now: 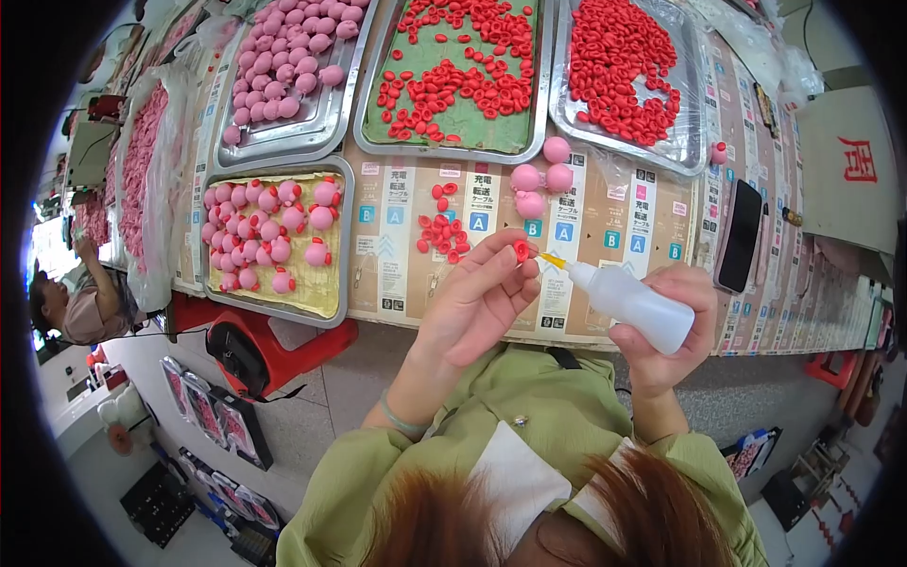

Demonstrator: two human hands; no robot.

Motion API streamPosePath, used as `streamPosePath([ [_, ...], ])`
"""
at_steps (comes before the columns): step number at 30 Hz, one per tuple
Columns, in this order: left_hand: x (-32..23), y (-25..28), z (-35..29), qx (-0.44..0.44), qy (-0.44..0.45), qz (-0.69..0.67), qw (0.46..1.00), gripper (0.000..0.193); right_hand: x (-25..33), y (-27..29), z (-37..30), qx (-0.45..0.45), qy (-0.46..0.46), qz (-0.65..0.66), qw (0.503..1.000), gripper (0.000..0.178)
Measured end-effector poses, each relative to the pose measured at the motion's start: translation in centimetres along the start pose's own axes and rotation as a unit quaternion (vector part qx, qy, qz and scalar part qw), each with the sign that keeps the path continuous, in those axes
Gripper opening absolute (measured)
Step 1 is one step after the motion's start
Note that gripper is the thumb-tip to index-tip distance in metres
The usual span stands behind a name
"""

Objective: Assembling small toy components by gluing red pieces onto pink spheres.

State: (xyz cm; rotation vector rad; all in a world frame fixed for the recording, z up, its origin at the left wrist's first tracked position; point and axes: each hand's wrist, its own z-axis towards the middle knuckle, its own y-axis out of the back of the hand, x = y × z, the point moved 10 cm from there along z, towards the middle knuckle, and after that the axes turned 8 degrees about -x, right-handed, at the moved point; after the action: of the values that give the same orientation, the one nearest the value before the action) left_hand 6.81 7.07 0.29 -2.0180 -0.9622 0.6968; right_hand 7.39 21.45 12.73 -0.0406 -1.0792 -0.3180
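**Yellow nozzle (pixel 556 261) held up to a small red piece (pixel 521 250)**

The left hand (pixel 482 295) pinches the red piece between thumb and fingertips, its other fingers loosely curled. At four o'clock from that piece, the right hand (pixel 701 307) grips a white squeeze bottle (pixel 635 304), tilted so that its yellow nozzle points toward ten o'clock. The tip is right beside the piece; whether they touch cannot be told.

Just off at twelve o'clock, a cluster of pink balls (pixel 559 178) rests on the table (pixel 378 274). Between nine and ten o'clock lie loose red pieces (pixel 440 236).

Farther out at nine o'clock stands a yellow-lined tray (pixel 349 227), its pink balls many of them bearing red pieces. A metal tray (pixel 316 128) of pink balls sits between ten and eleven, a green-lined tray (pixel 453 151) of red pieces between eleven and twelve, and another tray (pixel 687 142), heaped with red pieces, at one o'clock.

A dark phone (pixel 739 234) lies at three o'clock. Below the table's edge, at eight o'clock, a black bag (pixel 236 357) rests on a red stool (pixel 298 364).
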Motion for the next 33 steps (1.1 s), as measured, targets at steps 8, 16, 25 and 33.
streamPosePath([
  [8,-0.4,0.6,0.5,-0.025,-0.011,0.008,1.000,0.022,-0.5,-0.9,0.2,0.013,-0.011,-0.021,1.000,0.045],
  [16,-0.3,0.6,0.7,-0.025,-0.002,0.015,1.000,0.025,-0.9,-1.0,0.4,0.010,-0.024,-0.029,0.999,0.044],
  [25,-0.3,0.6,0.9,-0.025,0.002,-0.002,1.000,0.027,-0.9,-1.0,0.4,0.015,-0.023,-0.047,0.999,0.044],
  [33,0.2,0.7,1.0,-0.026,0.015,-0.004,1.000,0.027,-0.9,-0.9,0.3,0.018,-0.023,-0.043,0.999,0.044],
])
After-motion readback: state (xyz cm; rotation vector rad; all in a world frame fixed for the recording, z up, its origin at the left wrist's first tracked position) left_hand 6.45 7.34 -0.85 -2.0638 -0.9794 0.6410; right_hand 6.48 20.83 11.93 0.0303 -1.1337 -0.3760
